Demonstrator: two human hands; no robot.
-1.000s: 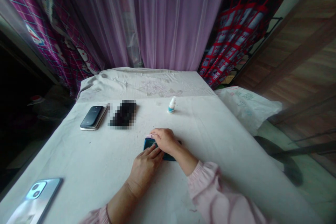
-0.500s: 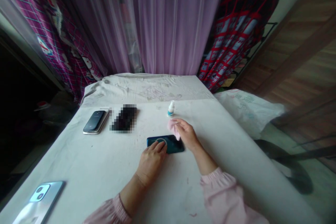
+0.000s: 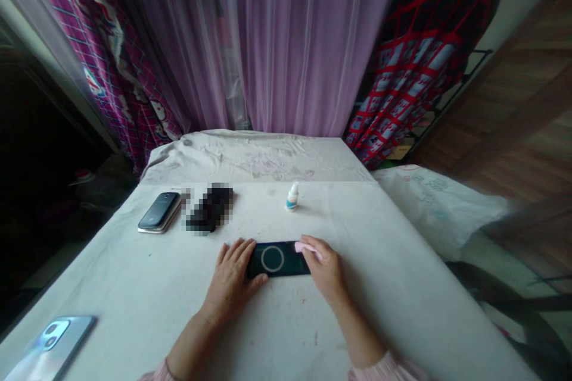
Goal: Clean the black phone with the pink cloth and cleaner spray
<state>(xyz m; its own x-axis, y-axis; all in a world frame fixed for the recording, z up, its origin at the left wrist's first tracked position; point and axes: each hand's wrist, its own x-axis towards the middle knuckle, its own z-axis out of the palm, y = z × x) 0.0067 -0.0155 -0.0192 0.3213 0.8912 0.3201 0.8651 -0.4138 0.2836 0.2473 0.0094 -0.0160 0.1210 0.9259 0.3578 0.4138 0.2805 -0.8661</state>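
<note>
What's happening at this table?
Someone has a dark phone with a pale ring lying flat in front of them. The left hand rests at its left end, and the right hand holds a small pink cloth against its right end. A small white bottle stands upright beyond the phone. Off to the left, a black phone lies on top of a pale one, and a silvery phone lies nearer.
</note>
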